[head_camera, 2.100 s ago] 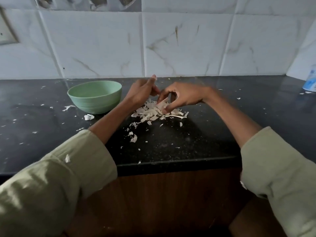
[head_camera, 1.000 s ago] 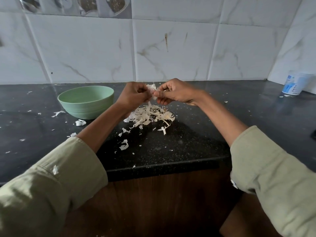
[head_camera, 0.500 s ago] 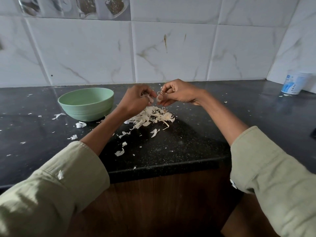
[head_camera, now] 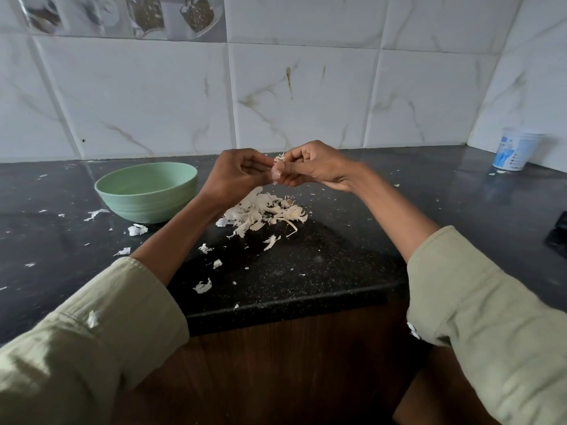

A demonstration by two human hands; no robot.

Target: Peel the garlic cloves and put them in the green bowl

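Both my hands are raised above the black counter, fingertips meeting around one garlic clove (head_camera: 276, 174). My right hand (head_camera: 310, 167) grips the clove with curled fingers, and a flap of papery skin sticks up from it. My left hand (head_camera: 237, 173) pinches at the clove's skin from the left. Under my hands lies a heap of garlic peels (head_camera: 265, 211). The green bowl (head_camera: 147, 191) stands on the counter to the left of my left hand; its inside is mostly hidden by the rim.
Loose peel scraps (head_camera: 138, 230) are scattered over the black counter (head_camera: 306, 271), whose front edge runs just below the heap. A white and blue cup (head_camera: 514, 151) stands at the far right by the tiled wall. A dark object (head_camera: 558, 234) lies at the right edge.
My hands rose from the peel heap with a clove and came together above it. More scraps of skin now lie on the counter in front of the heap.
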